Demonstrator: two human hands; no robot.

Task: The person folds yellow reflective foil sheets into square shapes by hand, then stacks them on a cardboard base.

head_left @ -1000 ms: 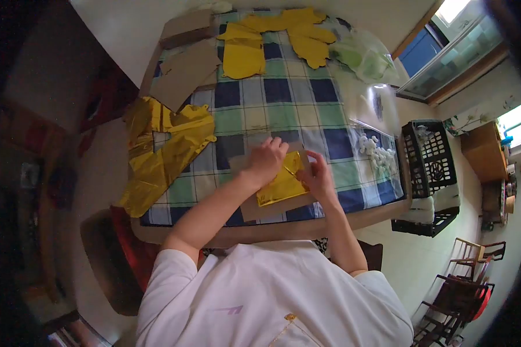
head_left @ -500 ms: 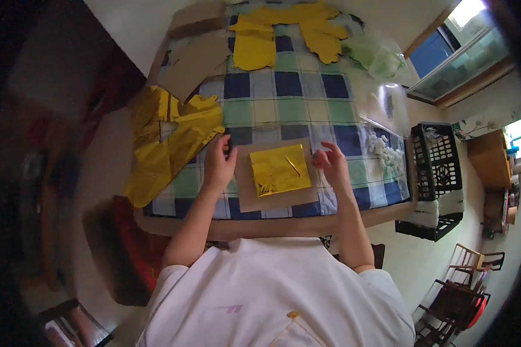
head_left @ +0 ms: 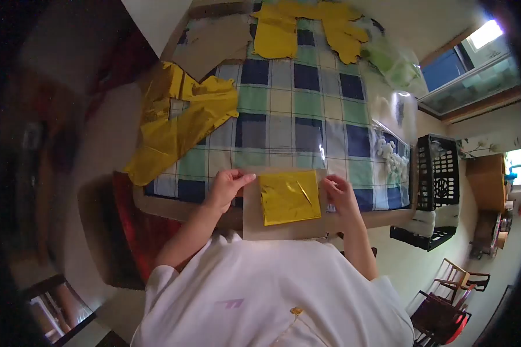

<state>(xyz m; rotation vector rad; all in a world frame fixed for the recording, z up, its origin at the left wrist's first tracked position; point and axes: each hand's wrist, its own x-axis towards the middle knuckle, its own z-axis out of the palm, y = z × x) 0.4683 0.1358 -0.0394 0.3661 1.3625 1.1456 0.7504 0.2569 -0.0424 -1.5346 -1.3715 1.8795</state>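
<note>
White short-sleeved shirt, small purple mark, bare forearms

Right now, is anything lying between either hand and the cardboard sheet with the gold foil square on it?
Nothing visible. The left hand already touches the left edge of the cardboard sheet, and the right hand is at its right edge. The gold foil square lies flat between them, uncovered.

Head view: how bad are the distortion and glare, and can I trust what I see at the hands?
Head view: strong fisheye, so the checked tablecloth bows and the corners go black; bright window glare at upper right; sheen on the gold foil square hides surface detail; left hand and right hand are fairly sharp at the cardboard sheet edges; the left periphery is dark and blurred.
</note>
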